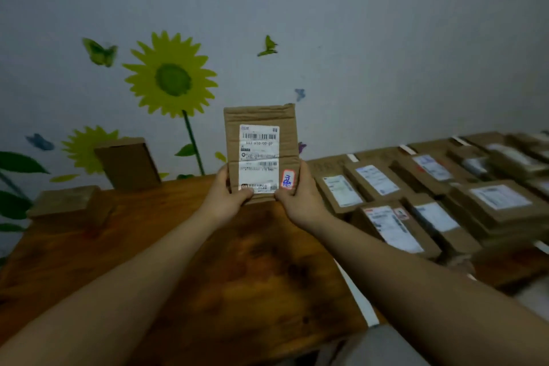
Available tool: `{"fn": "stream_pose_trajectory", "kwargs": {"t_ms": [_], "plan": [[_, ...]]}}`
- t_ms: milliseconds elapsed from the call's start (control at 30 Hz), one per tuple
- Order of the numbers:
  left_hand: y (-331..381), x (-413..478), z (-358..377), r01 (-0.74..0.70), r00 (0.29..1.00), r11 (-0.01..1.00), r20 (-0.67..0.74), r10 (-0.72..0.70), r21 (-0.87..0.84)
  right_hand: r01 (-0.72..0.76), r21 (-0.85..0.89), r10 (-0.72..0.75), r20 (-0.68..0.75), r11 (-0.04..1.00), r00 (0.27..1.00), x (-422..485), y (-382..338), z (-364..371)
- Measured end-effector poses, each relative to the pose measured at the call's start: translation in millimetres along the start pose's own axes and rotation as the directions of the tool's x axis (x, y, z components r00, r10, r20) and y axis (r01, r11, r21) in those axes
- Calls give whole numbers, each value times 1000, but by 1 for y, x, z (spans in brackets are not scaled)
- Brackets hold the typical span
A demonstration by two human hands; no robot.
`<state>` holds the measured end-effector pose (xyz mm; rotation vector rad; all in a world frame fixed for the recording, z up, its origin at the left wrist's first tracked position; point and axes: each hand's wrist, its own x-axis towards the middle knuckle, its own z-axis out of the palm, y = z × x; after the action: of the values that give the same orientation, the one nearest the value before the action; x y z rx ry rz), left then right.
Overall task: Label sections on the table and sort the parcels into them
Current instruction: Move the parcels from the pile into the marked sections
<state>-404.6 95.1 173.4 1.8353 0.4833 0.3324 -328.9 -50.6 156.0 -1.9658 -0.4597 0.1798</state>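
Note:
I hold a flat brown cardboard parcel point(261, 131) upright above the wooden table point(208, 261), its face turned to me. It carries a white shipping label with barcodes and a small red-edged sticker with blue handwriting at the lower right. My left hand point(228, 193) grips its lower left edge, thumb on the front. My right hand point(300, 196) grips the lower right edge the same way. Several more labelled parcels point(430, 199) lie packed together on the table to the right.
One brown parcel point(127, 163) leans upright against the wall at the back left, and another point(65, 202) lies flat near the table's left corner. A white strip point(359, 297) runs across the table near its front right. The wall behind has sunflower and butterfly stickers.

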Motion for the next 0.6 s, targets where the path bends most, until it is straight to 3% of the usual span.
{"fn": "stream_pose_trajectory", "kwargs": {"t_ms": [133,233,367,600], "plan": [[5,-16,50,19,990,1000,142,-22,20,-102,-80,97,-68,992,993,-35,25,-43],[22,-27,90,-10,971,999,237,2,32,-79,-180,53,-143,980,988,-58,42,-85],[52,-38,145,-79,947,994,319,50,80,-76,-381,34,-115,921,993,-81,63,-147],[102,-64,270,-197,907,968,404,119,157,-167,-438,55,-257,883,965,-99,115,-271]]}}
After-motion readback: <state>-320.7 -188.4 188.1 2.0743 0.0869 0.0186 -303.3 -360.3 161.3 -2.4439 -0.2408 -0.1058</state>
